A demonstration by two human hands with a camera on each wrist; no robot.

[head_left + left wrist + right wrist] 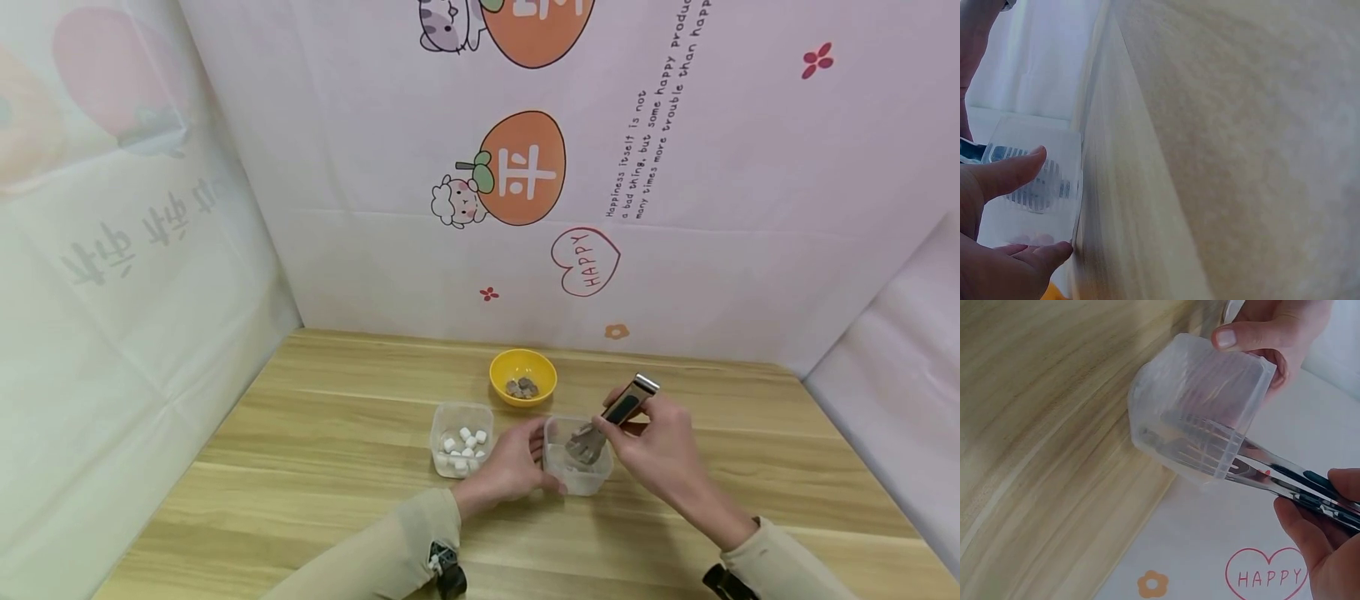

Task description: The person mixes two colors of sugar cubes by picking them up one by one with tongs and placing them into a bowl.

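My left hand (512, 463) grips the left side of a clear square plastic container (577, 483), its thumb at the near side and its fingers along the far side. Metal food tongs with dark grip panels (625, 407) are pinched between the thumb and fingers of my right hand (663, 443). Their slotted heads reach down inside the container, and show through its wall (1210, 375) in the right wrist view. I cannot tell whether anything sits between the tong heads. The left wrist view shows my left thumb (1016, 174) lying across the container's side.
Left of my left hand stands a second clear container (442, 414) with several small white cubes (465, 434). A yellow bowl (546, 379) holding greyish-brown chunks (522, 387) is farther back. The wooden table (337, 400) meets a printed white sheet (390, 275) behind.
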